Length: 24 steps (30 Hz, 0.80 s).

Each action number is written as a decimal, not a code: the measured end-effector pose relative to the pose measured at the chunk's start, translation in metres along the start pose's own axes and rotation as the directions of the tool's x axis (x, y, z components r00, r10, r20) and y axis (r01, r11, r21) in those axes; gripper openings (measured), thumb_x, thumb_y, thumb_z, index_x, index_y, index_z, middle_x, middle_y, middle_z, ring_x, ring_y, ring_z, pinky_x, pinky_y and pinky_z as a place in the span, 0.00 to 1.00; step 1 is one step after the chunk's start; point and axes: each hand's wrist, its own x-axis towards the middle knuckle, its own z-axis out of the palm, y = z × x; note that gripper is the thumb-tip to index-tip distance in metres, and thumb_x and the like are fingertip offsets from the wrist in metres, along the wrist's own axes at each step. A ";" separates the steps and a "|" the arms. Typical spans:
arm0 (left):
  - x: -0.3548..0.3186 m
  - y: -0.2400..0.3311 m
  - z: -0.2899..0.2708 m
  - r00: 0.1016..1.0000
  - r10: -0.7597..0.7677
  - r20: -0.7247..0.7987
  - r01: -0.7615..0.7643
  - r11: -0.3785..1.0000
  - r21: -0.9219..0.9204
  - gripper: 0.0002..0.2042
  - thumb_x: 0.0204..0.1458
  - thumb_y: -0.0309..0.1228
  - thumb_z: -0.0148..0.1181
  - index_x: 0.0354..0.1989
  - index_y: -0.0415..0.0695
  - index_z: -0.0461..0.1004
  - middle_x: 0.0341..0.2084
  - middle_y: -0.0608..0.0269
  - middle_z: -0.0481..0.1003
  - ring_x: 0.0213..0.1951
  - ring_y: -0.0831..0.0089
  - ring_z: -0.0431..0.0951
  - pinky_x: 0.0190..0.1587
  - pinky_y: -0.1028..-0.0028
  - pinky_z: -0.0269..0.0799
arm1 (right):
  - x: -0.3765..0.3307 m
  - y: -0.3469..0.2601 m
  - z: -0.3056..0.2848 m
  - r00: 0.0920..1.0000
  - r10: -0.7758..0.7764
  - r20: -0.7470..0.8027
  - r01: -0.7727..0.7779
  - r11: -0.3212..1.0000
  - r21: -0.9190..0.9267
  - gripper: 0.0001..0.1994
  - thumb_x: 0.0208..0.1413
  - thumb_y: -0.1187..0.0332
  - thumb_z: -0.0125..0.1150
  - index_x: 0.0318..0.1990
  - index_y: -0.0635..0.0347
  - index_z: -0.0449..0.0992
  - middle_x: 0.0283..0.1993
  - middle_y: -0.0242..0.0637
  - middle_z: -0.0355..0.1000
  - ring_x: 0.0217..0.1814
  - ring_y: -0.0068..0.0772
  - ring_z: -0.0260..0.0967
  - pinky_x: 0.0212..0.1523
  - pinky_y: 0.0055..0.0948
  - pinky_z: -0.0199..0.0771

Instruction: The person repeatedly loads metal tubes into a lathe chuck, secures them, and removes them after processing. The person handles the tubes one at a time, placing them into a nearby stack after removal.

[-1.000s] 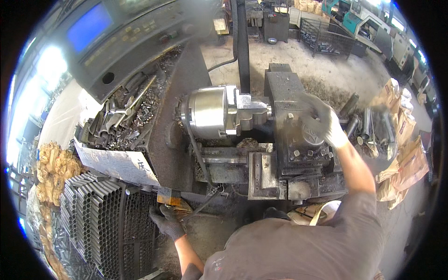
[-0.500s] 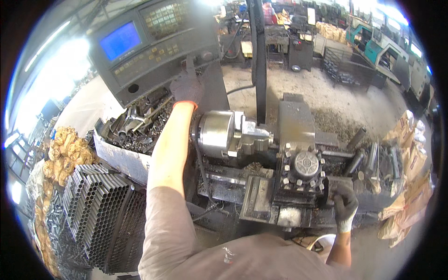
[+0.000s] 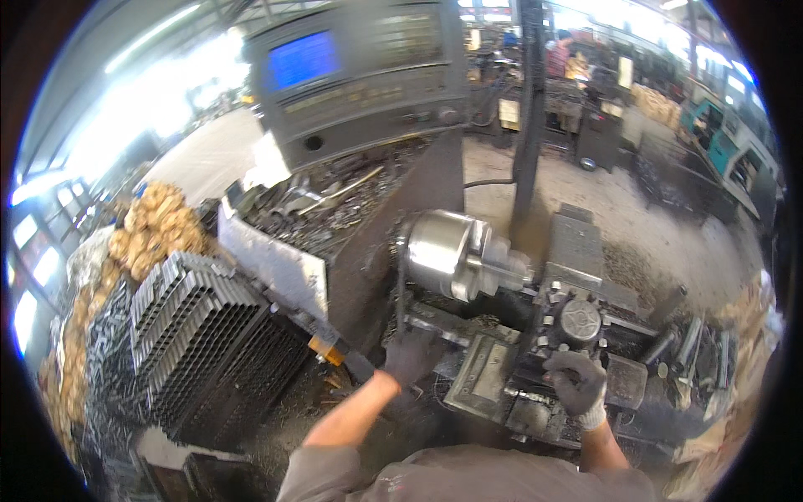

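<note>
Screen (image 3: 303, 58): rectangular, glowing blue, upper left of grey control panel (image 3: 368, 75).
Sign (image 3: 508, 110): small pale rectangle, on post right of panel.

A person's dark-gloved left hand (image 3: 411, 358) rests on the grey metal lathe bed (image 3: 468, 381) below the shiny round steel chuck (image 3: 447, 253). The right hand (image 3: 575, 383), in a grey-and-white glove, grips the carriage beside the dark square tool post (image 3: 577, 322). A stack of dark metal tubes (image 3: 201, 335) stands at left.

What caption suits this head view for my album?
Gloved left hand and right hand rest on a lathe below its chuck.
</note>
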 end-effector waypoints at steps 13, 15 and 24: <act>-0.885 0.023 0.125 -0.750 -0.621 0.229 0.582 -0.783 -0.220 0.25 0.68 0.47 0.49 0.67 0.47 0.74 0.68 0.58 0.71 0.67 0.57 0.71 0.69 0.61 0.65 | -0.103 -0.077 0.357 0.293 -0.375 0.879 0.085 0.926 0.367 0.15 0.57 0.71 0.64 0.51 0.61 0.83 0.40 0.42 0.86 0.43 0.41 0.86 0.45 0.35 0.86; -0.916 0.076 0.124 -0.829 -0.517 0.212 0.426 -0.830 -0.360 0.24 0.67 0.46 0.50 0.65 0.47 0.74 0.66 0.58 0.73 0.65 0.58 0.72 0.67 0.61 0.66 | -0.143 -0.064 0.416 0.151 -0.381 0.912 0.195 0.916 0.350 0.14 0.59 0.66 0.64 0.50 0.59 0.85 0.45 0.43 0.86 0.43 0.43 0.86 0.48 0.36 0.84; -0.826 0.196 0.264 -0.662 -0.643 0.384 0.352 -0.720 -0.598 0.16 0.67 0.39 0.54 0.57 0.48 0.78 0.55 0.57 0.79 0.55 0.59 0.79 0.57 0.60 0.74 | -0.225 0.073 0.584 -0.699 -0.043 0.714 0.691 0.220 0.689 0.11 0.57 0.56 0.64 0.42 0.46 0.88 0.46 0.36 0.85 0.48 0.46 0.84 0.45 0.45 0.83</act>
